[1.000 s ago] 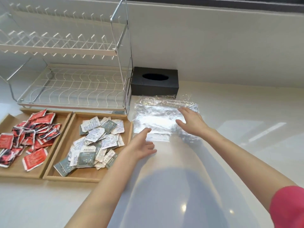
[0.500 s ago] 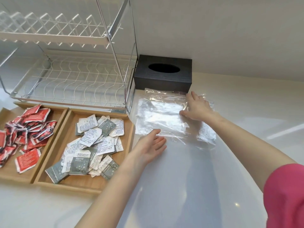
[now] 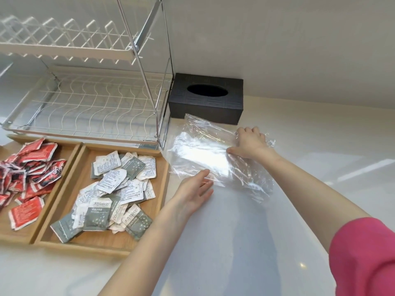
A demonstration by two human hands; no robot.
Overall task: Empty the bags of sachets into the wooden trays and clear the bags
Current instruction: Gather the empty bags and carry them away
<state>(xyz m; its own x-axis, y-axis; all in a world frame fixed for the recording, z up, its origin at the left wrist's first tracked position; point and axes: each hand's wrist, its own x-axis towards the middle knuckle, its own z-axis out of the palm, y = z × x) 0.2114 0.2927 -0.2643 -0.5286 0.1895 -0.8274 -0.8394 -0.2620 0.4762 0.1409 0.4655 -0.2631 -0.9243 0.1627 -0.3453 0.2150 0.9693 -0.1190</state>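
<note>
An empty clear plastic bag [image 3: 201,154] lies flat and crinkled on the white counter, right of the trays. My right hand [image 3: 250,143] rests on its far right part, fingers curled over the far edge and thumb pressed against the film. My left hand [image 3: 192,191] lies flat and open, fingertips touching the bag's near left edge. The right wooden tray [image 3: 85,248] holds a heap of grey and white sachets [image 3: 115,189]. The left wooden tray [image 3: 19,236], cut off by the frame edge, holds red sachets [image 3: 32,167].
A white two-tier wire dish rack [image 3: 85,107] stands behind the trays. A black tissue box [image 3: 207,99] sits against the wall just beyond the bag. Glossy white counter [image 3: 235,242] spreads to the right and toward me.
My right hand slid to the bag's far right edge and curled its fingers over it. My left hand moved forward onto the near edge. The view came closer.
</note>
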